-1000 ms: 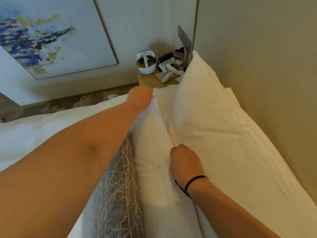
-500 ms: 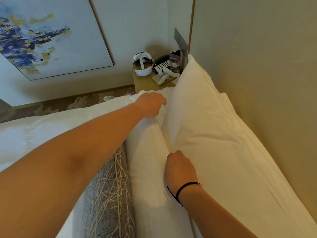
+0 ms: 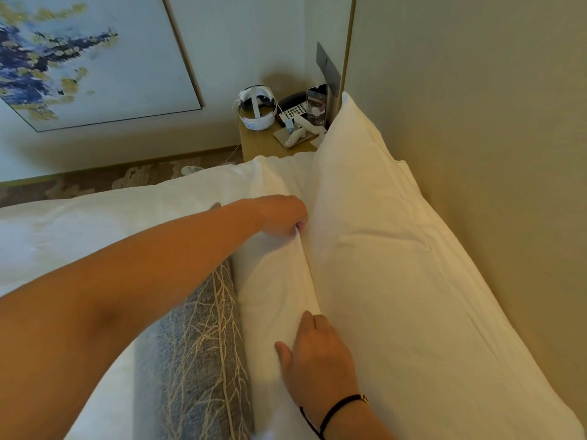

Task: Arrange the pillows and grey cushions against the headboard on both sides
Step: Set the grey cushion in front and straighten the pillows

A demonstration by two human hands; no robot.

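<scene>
since a second before, my left grip had slid nearer along the front pillow, fingers pinching its top seam; my right grip lay flatter on it, fingers loosened. the pillow stood between back pillow and grey cushion, nearly seated, its long axis running from right grip away to left grip along the headboard

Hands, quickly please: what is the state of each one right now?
Left hand: closed, pinching the top edge of the front white pillow.
Right hand: on the same pillow lower down, fingertips hidden in the fold; grip cannot be told.
</scene>
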